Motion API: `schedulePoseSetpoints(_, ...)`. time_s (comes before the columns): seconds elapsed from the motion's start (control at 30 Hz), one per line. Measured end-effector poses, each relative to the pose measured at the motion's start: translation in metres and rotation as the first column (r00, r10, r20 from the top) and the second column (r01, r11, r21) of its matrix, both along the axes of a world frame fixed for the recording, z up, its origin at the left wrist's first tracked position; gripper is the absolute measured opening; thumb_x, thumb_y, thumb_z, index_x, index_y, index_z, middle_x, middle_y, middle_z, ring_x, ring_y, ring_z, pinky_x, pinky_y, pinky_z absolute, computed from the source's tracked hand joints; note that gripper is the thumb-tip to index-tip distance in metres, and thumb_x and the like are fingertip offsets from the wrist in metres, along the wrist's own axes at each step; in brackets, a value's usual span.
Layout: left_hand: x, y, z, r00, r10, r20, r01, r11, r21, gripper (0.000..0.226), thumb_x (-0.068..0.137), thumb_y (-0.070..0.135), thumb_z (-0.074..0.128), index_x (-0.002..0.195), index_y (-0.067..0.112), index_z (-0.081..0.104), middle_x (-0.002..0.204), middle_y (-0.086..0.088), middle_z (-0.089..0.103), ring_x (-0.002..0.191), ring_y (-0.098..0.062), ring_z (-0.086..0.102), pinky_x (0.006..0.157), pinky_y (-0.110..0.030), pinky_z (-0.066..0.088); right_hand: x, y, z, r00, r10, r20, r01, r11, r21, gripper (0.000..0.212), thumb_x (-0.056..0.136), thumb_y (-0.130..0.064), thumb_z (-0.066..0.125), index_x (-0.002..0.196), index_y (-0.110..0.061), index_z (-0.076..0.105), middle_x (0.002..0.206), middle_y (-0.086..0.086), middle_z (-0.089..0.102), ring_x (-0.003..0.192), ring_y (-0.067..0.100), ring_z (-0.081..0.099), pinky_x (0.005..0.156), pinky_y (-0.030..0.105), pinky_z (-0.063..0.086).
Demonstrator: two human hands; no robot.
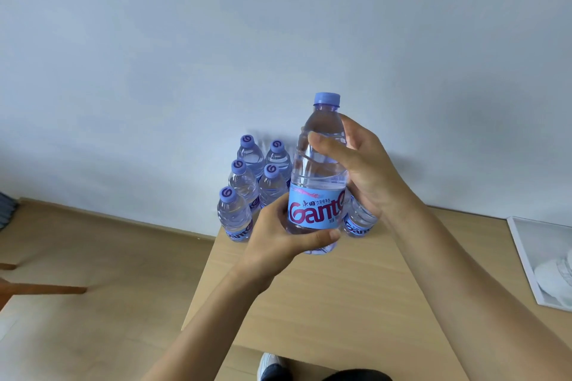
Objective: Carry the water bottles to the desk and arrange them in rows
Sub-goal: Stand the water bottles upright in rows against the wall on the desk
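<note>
Fingers of my left hand (280,233) curl round the lower part of the held water bottle (317,176), thumb laid across just under its blue label. That label reads "Gante" in dark red letters, cut off at the right; small Chinese characters sit above, which I cannot read clearly. My right hand (360,168) wraps the clear upper body from the right, thumb bent across the front and the other fingers behind it. I hold the bottle upright above the far end of the wooden desk (325,288), blue cap on top. Five more bottles (247,189) stand in two rows against the wall (278,40), caps bearing a swirl mark. Another bottle (359,221) stands partly hidden behind my right hand.
</note>
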State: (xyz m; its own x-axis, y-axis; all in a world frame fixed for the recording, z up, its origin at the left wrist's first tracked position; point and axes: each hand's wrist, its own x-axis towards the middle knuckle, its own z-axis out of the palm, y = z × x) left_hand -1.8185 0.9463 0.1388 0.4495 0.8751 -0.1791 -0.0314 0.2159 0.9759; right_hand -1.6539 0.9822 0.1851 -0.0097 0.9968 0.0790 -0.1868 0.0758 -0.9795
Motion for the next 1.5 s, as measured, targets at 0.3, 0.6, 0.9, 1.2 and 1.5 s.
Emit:
schedulePoseSetpoints(0.3,-0.034,-0.003,-0.035,0.987,0.045,-0.153,-0.041,0.999,0.032,0.040,0.065,0.001,0.088,0.095,0.016,0.068,0.081,0.009,0.076,0.070,-0.001,0.070,0.059,-0.011,0.051,-0.019,0.000,-0.029,0.985,0.101,0.137,-0.072,0.977,-0.199,0.028,0.089,-0.018,0.070,0.116,-0.011,0.066,0.121,0.009,0.069,0.118,0.027,0.064,0.104,0.051,0.049)
schedulePoseSetpoints(0.6,-0.056,0.004,-0.075,0.961,0.026,-0.276,0.002,0.995,0.102,0.051,0.066,0.007,0.090,0.108,0.009,0.062,0.090,0.005,0.071,0.077,0.002,0.067,0.063,-0.011,0.050,-0.034,-0.002,-0.066,0.975,0.131,0.178,-0.086,0.967,-0.241,0.033,0.090,-0.002,0.068,0.122,-0.001,0.061,0.125,0.012,0.068,0.117,0.022,0.065,0.097,0.031,0.053)
schedulePoseSetpoints(0.9,-0.067,0.010,-0.148,0.941,0.075,-0.331,-0.042,0.993,0.107,0.075,0.062,-0.004,0.087,0.125,0.020,0.054,0.115,0.011,0.058,0.101,0.007,0.059,0.081,-0.007,0.045,-0.064,-0.018,-0.121,0.908,0.166,0.386,-0.052,0.956,-0.289,0.043,0.081,-0.006,0.080,0.116,-0.019,0.059,0.108,-0.007,0.074,0.101,0.003,0.069,0.091,0.021,0.050)
schedulePoseSetpoints(1.2,-0.067,0.010,-0.204,0.887,0.203,-0.415,-0.165,0.978,0.126,0.082,0.054,-0.008,0.089,0.121,0.024,0.054,0.118,-0.003,0.055,0.103,-0.016,0.058,0.076,-0.003,0.043,-0.088,-0.039,-0.172,0.851,0.076,0.519,0.054,0.972,-0.231,0.053,0.075,-0.009,0.084,0.119,-0.024,0.060,0.108,-0.010,0.069,0.098,-0.005,0.062,0.085,0.008,0.043)
schedulePoseSetpoints(1.5,-0.060,0.010,-0.220,0.842,0.308,-0.442,-0.270,0.952,0.147,0.072,0.060,-0.005,0.088,0.123,0.003,0.054,0.114,-0.008,0.058,0.096,-0.012,0.057,0.074,-0.004,0.042,-0.093,-0.036,-0.185,0.797,0.052,0.602,0.044,0.989,-0.143,0.061,0.072,-0.013,0.085,0.127,-0.019,0.060,0.116,-0.018,0.063,0.107,-0.013,0.055,0.092,0.003,0.036)
